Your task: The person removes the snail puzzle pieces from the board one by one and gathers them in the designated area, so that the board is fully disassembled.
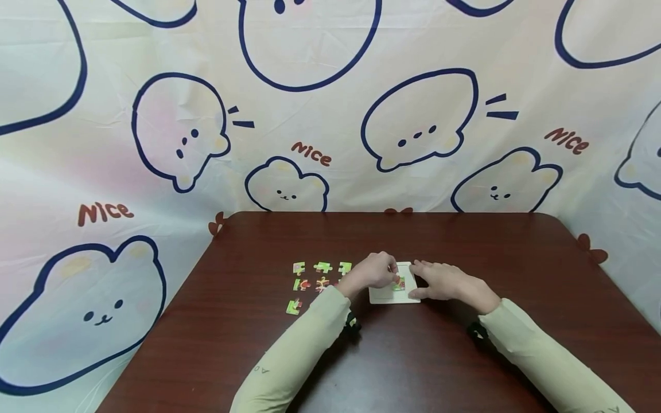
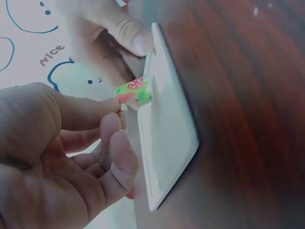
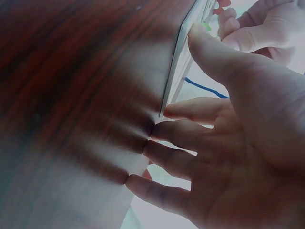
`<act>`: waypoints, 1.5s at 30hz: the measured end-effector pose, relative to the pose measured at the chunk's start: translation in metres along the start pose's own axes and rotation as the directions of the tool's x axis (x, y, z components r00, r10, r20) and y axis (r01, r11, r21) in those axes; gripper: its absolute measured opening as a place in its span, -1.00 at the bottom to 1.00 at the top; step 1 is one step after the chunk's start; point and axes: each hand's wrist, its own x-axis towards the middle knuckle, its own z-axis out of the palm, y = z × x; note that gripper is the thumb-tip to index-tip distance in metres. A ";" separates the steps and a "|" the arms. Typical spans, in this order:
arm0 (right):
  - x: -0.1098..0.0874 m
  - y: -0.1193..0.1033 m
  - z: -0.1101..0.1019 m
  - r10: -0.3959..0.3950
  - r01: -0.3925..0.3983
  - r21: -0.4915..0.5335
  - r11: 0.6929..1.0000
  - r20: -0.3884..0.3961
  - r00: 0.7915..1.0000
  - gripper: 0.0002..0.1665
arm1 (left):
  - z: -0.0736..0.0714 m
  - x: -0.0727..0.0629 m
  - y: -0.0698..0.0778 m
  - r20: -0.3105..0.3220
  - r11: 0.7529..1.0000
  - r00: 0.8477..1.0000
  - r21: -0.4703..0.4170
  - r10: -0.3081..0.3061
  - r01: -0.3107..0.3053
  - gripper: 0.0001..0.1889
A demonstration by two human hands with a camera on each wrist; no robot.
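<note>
My left hand (image 1: pixel 370 272) pinches a small jigsaw puzzle piece (image 2: pixel 125 99) between thumb and index finger, low over a white puzzle tray (image 1: pixel 384 296). A green patch with a red strawberry (image 2: pixel 136 83) shows at the tray, right beside the pinched piece; the two overlap in the left wrist view. My right hand (image 1: pixel 445 281) is spread at the tray's right side. Its thumb (image 3: pixel 202 40) rests at the tray's edge, and the other fingertips touch the table past the corner.
Several loose jigsaw pieces lie in rough rows left of the tray, among them a green one (image 1: pixel 323 267) and a lower-left one (image 1: pixel 294 307). My left forearm partly covers the rows. Behind the brown table (image 1: pixel 248 355) hangs a printed cloth (image 1: pixel 341 115).
</note>
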 end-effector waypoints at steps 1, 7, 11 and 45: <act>0.000 0.000 0.000 -0.001 0.001 -0.001 1.000 -0.001 1.000 -0.09 | -0.003 -0.002 -0.001 0.004 1.000 1.000 0.008 0.006 -0.006 -0.90; 0.001 0.000 0.001 0.000 0.000 -0.010 1.000 -0.001 1.000 -0.08 | -0.021 -0.013 -0.008 0.020 0.997 0.999 0.064 0.034 -0.035 -0.88; 0.002 0.000 0.002 0.004 -0.004 -0.015 1.000 0.000 1.000 -0.09 | -0.032 -0.020 -0.015 0.029 0.992 0.999 0.114 0.046 -0.049 -0.88; -0.001 -0.001 0.002 -0.005 0.005 0.026 1.000 0.002 1.000 -0.11 | -0.040 -0.074 -0.069 0.175 0.984 0.978 0.113 0.114 -0.135 -0.86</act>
